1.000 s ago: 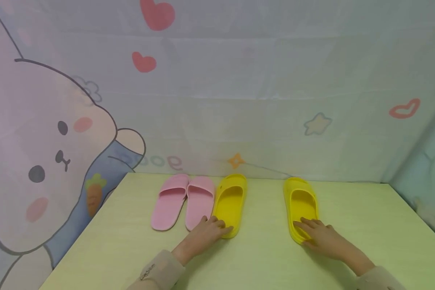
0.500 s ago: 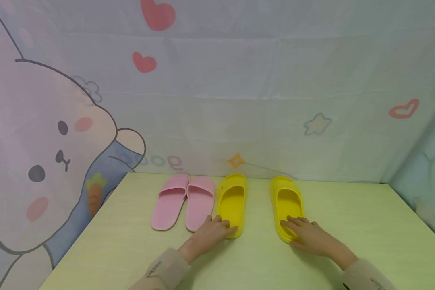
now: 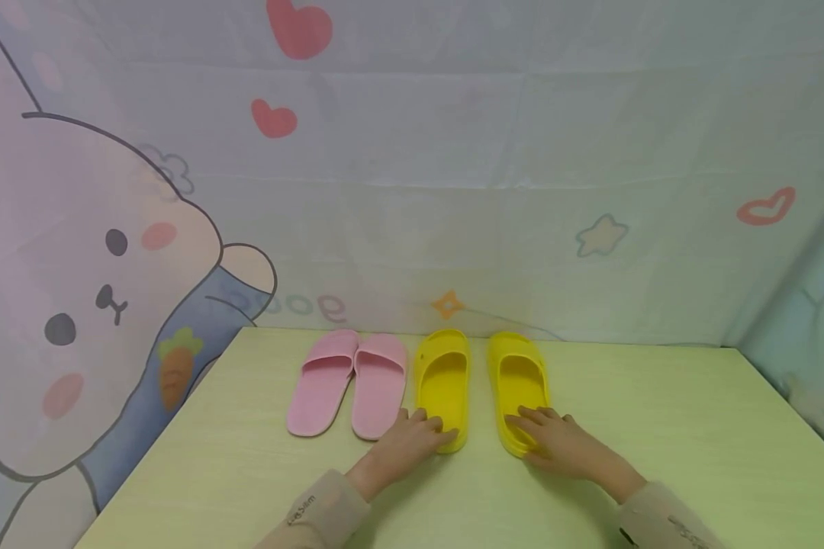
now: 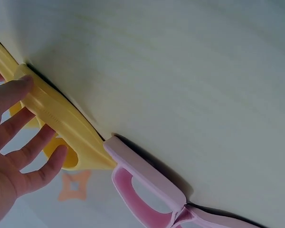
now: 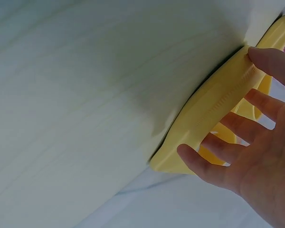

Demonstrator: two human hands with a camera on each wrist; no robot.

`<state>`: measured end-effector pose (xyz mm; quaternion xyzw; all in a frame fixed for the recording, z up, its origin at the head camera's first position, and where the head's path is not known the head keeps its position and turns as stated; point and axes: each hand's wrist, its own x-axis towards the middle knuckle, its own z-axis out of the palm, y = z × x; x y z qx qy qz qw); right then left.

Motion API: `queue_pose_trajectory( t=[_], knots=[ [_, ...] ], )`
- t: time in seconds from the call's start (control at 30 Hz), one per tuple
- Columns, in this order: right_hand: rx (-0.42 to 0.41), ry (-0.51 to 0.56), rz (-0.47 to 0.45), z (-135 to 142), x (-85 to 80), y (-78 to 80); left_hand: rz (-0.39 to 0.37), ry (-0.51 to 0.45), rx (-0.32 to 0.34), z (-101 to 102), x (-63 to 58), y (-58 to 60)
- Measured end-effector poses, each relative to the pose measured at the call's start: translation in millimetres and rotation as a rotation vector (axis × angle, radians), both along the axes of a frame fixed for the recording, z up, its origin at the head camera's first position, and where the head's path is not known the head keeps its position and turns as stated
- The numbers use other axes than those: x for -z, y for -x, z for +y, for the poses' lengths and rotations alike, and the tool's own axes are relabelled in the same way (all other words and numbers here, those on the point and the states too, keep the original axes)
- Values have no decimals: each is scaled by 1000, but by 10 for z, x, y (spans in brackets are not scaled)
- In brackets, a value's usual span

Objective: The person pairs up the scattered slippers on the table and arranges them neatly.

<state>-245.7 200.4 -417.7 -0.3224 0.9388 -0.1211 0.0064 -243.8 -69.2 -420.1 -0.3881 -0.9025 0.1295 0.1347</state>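
Note:
A yellow slipper (image 3: 445, 381) stands left of its mate, soles down and toes toward the wall. My left hand (image 3: 415, 442) grips it at the heel, fingers over its left side and the thumb (image 4: 24, 81) on the heel end. On the other yellow slipper (image 3: 522, 385), a narrow gap to the right, my right hand (image 3: 556, 442) holds the heel end. Its fingers (image 5: 237, 126) bend over the outer side, and its thumb (image 5: 266, 59) lies at the heel. A pair of pink slippers sits left of the yellow ones: the left pink slipper (image 3: 320, 389) and the right pink slipper (image 3: 379, 390).
The slippers stand on a pale wooden table (image 3: 659, 427), near its back edge. Behind it hangs a cloth backdrop (image 3: 522, 152) printed with hearts, a star and a large cartoon animal (image 3: 110, 290).
The right yellow slipper has slid left with my right hand, narrowing the gap between the pair. My left hand and its slipper have shifted slightly right, off the pink slippers.

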Motion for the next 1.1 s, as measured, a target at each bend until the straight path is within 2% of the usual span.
queue_pose_trajectory(
  t=[0.27,0.6,0.83,1.1],
  knots=[
    [-25,4,29,-106,30,49,-15,-8,-7,24,4,-9],
    [-10,9,-5,-177,44,74,-29,2,-25,22,-3,-33],
    [-29,68,33,-139,91,80,11,-19,-6,4,15,-40],
    [74,73,-33,-86,14,74,18,-134,6,-53,-2,-36]
  ],
)
